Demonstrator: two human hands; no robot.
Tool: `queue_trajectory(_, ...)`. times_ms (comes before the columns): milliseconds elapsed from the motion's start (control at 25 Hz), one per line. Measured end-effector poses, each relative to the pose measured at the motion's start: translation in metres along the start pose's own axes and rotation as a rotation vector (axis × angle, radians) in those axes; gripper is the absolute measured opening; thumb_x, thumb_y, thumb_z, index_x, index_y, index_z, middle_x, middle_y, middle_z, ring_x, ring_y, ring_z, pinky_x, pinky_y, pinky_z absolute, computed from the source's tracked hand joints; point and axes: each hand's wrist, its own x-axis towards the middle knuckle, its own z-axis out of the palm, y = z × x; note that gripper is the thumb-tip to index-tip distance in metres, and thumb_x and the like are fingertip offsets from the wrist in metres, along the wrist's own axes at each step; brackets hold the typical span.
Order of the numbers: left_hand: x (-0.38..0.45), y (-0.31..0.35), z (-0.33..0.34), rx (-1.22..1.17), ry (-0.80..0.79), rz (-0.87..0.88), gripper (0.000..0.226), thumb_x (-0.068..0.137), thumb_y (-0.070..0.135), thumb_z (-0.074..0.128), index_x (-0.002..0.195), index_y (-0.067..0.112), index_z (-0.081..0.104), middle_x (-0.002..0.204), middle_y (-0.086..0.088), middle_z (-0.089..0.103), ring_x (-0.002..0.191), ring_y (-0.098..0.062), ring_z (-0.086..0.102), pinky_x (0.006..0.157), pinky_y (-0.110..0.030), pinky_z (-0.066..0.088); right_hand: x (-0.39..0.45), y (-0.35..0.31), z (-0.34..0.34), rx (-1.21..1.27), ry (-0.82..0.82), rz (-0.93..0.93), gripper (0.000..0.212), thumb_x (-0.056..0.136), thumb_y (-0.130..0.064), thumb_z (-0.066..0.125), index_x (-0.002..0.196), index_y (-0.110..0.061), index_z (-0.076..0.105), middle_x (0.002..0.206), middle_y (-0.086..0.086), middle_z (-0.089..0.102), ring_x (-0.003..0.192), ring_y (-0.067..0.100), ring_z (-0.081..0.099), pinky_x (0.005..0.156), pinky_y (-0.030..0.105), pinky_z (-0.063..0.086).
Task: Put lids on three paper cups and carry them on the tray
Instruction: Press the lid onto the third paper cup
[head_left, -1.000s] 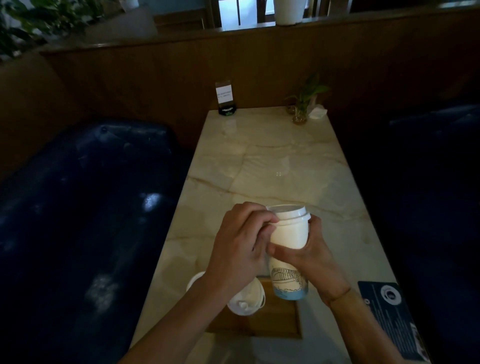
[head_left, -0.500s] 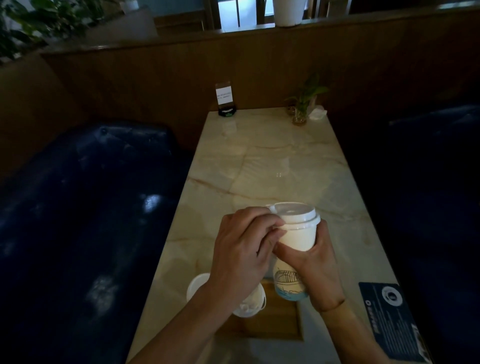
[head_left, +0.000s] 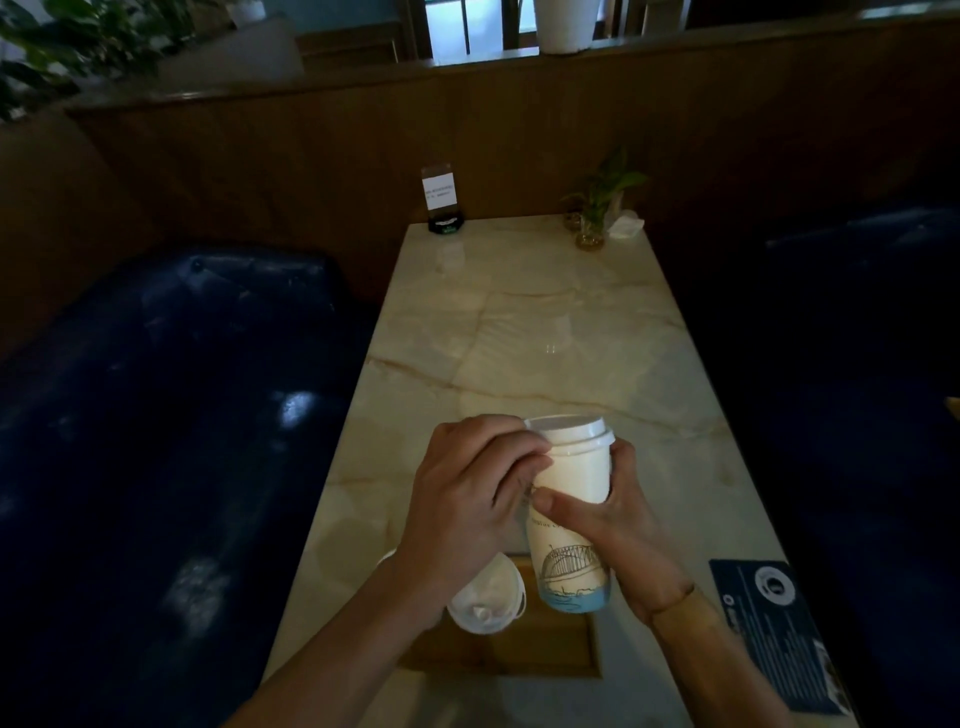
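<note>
**Lidding a paper cup held above the tray**

Pale marble-veined surface (head_left: 545, 322) runs between two dark blue padded benches (head_left: 156, 415). At its near end lies a flat brown wooden tray (head_left: 545, 649); a dark blue printed card (head_left: 774, 623) lies to its right.

Tall white paper cup with a blue base and a bridge drawing (head_left: 571, 545) is held upright over the tray's far edge. Whether its base touches the tray: cannot tell. Right hand (head_left: 623, 530) is wrapped round the cup's middle, thumb across the front. Left hand (head_left: 467, 499) has curled fingers pinching the near-left rim of the white plastic lid (head_left: 569, 434) sitting on the cup.

Second cup, already under a white plastic sip lid (head_left: 485, 597), stands at the tray's left, partly hidden by the left wrist. A third cup is not visible.

Contents of both cups: hidden by lids.

Judgement on the step: lid looks roughly level; work the pinch round the whole rim, keeping the right grip light so the wall does not buckle
</note>
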Motion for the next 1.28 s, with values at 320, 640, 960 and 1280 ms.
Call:
queue_trajectory(320,0.001,0.004,0.017,0.083,0.013,0.063,0.017,0.094,0.030,0.065,0.099,0.017,0.074,0.104,0.004,0.068,0.094,-0.007,0.059,0.081,-0.032,0.047,0.004,0.013,0.010,-0.244,0.276,-0.124,0.075,0.044,-0.050,0.082,0.108,-0.033,0.048,0.095,-0.003,0.069,0.085,0.012,0.070,0.069,0.035,0.060)
queue_trajectory(640,0.002,0.010,0.022,-0.006,0.147,-0.006,0.016,0.087,0.034,0.074,0.096,0.023,0.068,0.104,0.013,0.065,0.104,0.001,0.055,0.085,-0.027,0.046,0.001,0.009,0.009,-0.176,0.310,-0.182,0.078,0.044,-0.052,0.079,0.113,-0.029,0.050,0.096,-0.007,0.068,0.085,0.000,0.069,0.064,0.023,0.055)
queue_trajectory(960,-0.003,0.019,0.012,-0.014,0.189,-0.038,0.030,0.089,0.039,0.070,0.096,0.011,0.074,0.099,0.002,0.073,0.101,-0.003,0.059,0.078,-0.033,0.054,-0.007,-0.004,0.004,-0.134,0.181,-0.213,0.077,0.048,-0.042,0.086,0.117,-0.024,0.056,0.105,-0.001,0.073,0.092,0.012,0.072,0.075,0.033,0.061)
queue_trajectory(1280,-0.007,0.013,0.000,-0.092,0.176,-0.040,0.021,0.087,0.031,0.072,0.097,0.012,0.074,0.104,0.009,0.065,0.098,-0.004,0.060,0.071,-0.038,0.058,-0.005,-0.006,-0.009,0.080,-0.063,-0.094,0.084,0.047,-0.025,0.088,0.122,-0.018,0.050,0.105,0.010,0.074,0.092,0.024,0.074,0.071,0.031,0.060)
